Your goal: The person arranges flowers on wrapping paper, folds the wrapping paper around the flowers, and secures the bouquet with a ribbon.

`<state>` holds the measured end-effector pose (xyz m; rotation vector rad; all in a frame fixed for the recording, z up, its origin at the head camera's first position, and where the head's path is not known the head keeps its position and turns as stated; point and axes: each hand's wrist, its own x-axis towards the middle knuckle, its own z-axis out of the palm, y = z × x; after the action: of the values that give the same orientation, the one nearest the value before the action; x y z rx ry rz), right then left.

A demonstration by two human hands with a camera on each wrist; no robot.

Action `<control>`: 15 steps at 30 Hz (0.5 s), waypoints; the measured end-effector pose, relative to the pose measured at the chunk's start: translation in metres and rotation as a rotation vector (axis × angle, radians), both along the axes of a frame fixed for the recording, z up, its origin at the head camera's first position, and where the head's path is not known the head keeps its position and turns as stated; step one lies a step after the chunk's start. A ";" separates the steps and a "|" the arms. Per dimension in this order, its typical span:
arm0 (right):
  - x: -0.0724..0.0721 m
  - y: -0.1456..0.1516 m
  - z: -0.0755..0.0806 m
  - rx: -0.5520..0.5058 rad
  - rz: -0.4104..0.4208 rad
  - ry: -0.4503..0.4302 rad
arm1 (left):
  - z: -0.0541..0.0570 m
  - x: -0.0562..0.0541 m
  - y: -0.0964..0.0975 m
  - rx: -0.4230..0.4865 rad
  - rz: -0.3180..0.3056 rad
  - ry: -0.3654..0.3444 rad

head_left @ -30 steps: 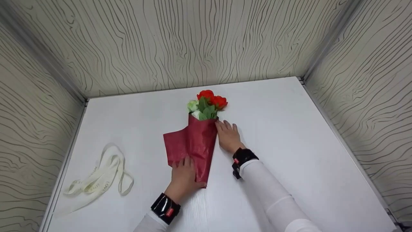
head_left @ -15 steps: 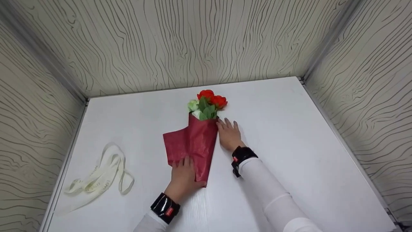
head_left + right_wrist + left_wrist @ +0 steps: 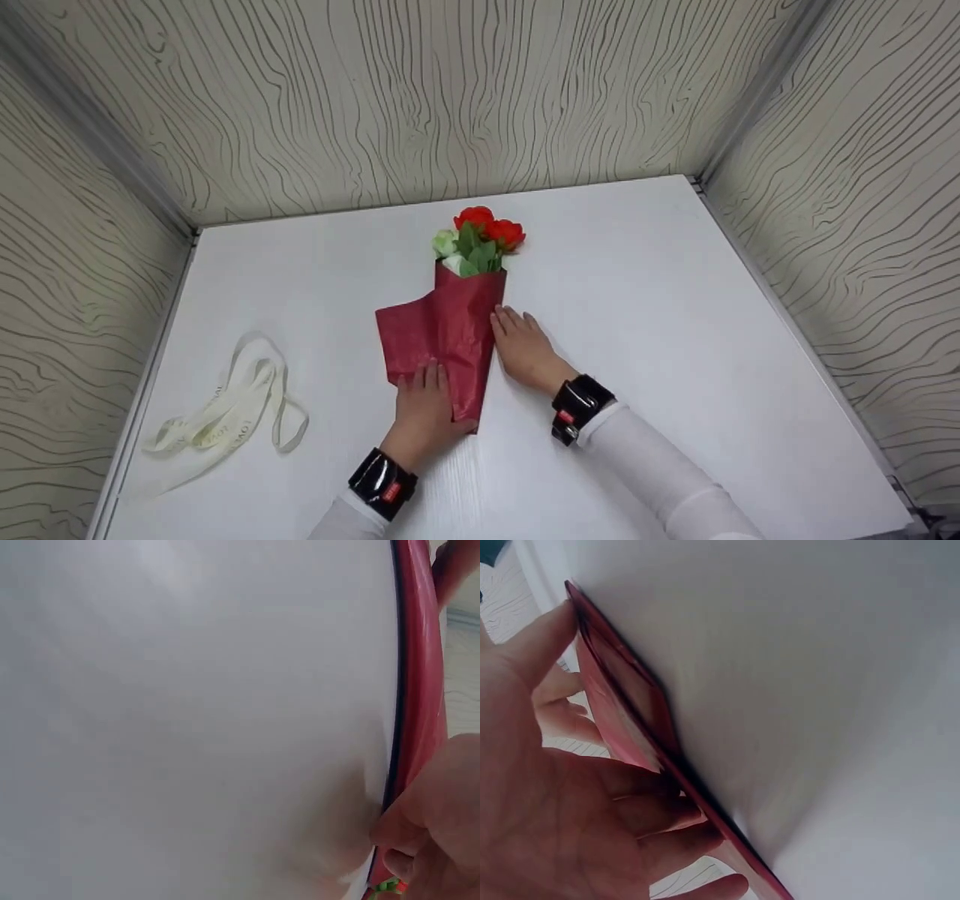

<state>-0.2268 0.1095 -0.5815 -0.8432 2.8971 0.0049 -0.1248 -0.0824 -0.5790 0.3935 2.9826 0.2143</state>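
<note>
A cone of creased wine-red paper (image 3: 469, 322) lies mid-counter (image 3: 660, 300), ruffled red flowers (image 3: 505, 234) poking out its top. The left hand (image 3: 422, 411) rests on it, fingers outstretched; the right hand (image 3: 526, 352), fingers straight, touches its edge. Looped cream ribbon (image 3: 238, 433) sits leftward.

Left hand (image 3: 424, 412) resting on the red wrap (image 3: 463, 322), right hand (image 3: 525, 350) touching its edge. Flowers (image 3: 478, 238) poking out the far end, ribbon (image 3: 244, 409) kinda loopy over left.
</note>
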 end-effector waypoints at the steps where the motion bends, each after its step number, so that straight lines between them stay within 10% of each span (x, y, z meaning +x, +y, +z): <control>1: 0.004 0.002 0.000 0.002 0.022 0.001 | 0.000 0.000 -0.001 -0.001 -0.001 -0.008; 15: 0.057 0.005 -0.001 -0.031 0.255 0.134 | 0.001 -0.015 0.001 0.017 0.037 0.000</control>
<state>-0.1699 0.1144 -0.5824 -1.2576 2.8940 0.0415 -0.1401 -0.0813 -0.5782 0.3411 2.9921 0.2433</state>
